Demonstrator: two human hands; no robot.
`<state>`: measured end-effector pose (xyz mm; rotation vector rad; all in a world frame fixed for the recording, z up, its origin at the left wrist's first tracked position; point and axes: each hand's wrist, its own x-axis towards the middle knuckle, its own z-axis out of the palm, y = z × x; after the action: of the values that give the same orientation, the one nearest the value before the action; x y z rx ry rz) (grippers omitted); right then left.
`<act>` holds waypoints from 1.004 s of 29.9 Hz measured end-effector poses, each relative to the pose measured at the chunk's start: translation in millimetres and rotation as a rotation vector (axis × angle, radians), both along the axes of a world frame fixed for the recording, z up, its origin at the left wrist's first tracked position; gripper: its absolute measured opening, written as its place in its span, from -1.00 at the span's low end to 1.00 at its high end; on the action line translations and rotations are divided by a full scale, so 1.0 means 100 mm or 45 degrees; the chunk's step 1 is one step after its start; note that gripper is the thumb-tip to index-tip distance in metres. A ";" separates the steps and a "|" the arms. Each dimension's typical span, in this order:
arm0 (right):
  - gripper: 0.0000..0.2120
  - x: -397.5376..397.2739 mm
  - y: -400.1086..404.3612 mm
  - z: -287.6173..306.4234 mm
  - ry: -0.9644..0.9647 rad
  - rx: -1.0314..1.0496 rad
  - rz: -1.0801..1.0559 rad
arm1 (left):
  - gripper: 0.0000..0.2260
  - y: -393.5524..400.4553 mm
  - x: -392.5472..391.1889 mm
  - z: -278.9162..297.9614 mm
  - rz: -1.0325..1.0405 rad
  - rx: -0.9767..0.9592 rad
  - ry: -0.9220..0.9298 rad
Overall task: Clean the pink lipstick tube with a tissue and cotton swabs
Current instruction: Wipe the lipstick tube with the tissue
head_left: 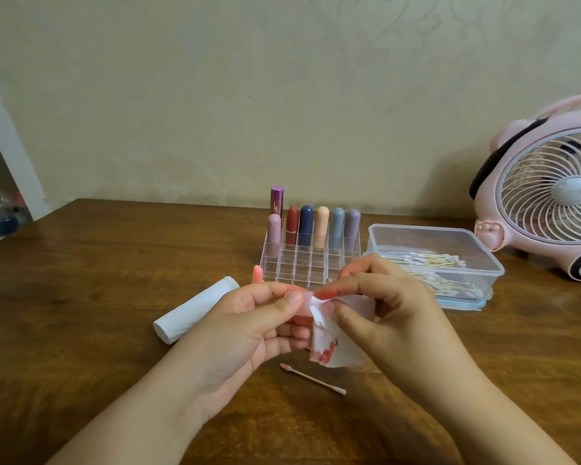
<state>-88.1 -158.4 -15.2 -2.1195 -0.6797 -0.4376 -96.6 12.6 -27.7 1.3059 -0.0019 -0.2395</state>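
Note:
My left hand [249, 327] holds the pink lipstick tube [304, 308] sideways above the table, and most of the tube is hidden by fingers. My right hand [379, 307] pinches a white tissue [334, 350] against the tube's end. The tissue hangs down and carries red smears. A used cotton swab [312, 380] with a pink-stained tip lies on the table just below my hands. A small pink rounded piece [257, 274], perhaps the cap, stands upright behind my left hand.
A clear organizer [311, 263] holds several lipsticks at the back. To its right stands a clear box of cotton swabs [433, 263]. A pink desk fan [547, 196] is at the far right. A white tissue roll [195, 310] lies on the left.

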 end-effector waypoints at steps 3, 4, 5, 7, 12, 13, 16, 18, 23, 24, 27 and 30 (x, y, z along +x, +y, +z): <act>-0.67 0.00 0.01 -0.01 -0.022 -0.041 -0.056 | -0.79 -0.01 -0.01 0.00 -0.005 0.085 -0.049; -0.71 -0.01 0.02 -0.01 0.009 -0.016 -0.096 | -0.78 0.00 -0.02 0.00 -0.007 0.131 -0.084; -0.76 -0.01 0.02 -0.01 0.074 0.034 -0.137 | -0.78 0.00 -0.03 0.00 -0.007 0.168 -0.119; -0.75 0.00 0.01 -0.01 0.226 0.109 -0.217 | -0.76 0.01 -0.04 0.02 -0.009 0.191 -0.175; -0.86 0.02 0.01 0.01 0.734 0.202 -0.096 | -0.76 0.04 -0.03 0.03 -0.042 0.153 -0.275; -0.90 0.01 0.01 0.01 0.781 0.246 -0.067 | -0.75 0.05 -0.03 0.03 -0.046 0.153 -0.281; -0.89 0.02 0.01 0.01 0.715 0.276 -0.040 | -0.75 0.04 -0.03 0.05 -0.064 0.126 -0.279; -0.86 0.01 -0.01 0.02 0.604 0.207 -0.058 | -0.81 0.02 -0.04 0.05 -0.064 0.072 -0.253; -0.84 0.01 0.00 0.00 0.415 0.060 -0.106 | -0.85 0.01 -0.03 0.04 0.017 0.135 -0.341; -0.85 0.02 0.00 -0.01 0.432 0.064 -0.099 | -0.83 0.02 -0.04 0.05 0.019 0.151 -0.378; -0.87 0.04 0.00 -0.05 0.576 0.120 -0.033 | -0.73 0.04 -0.06 0.08 -0.012 0.225 -0.458; -0.86 0.04 -0.01 -0.05 0.534 0.112 -0.057 | -0.68 0.04 -0.04 0.08 0.011 0.237 -0.396</act>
<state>-84.2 -158.9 -20.6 -2.0560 -0.3647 -0.0385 -101.0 16.9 -19.8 1.5176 -0.2427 -0.0270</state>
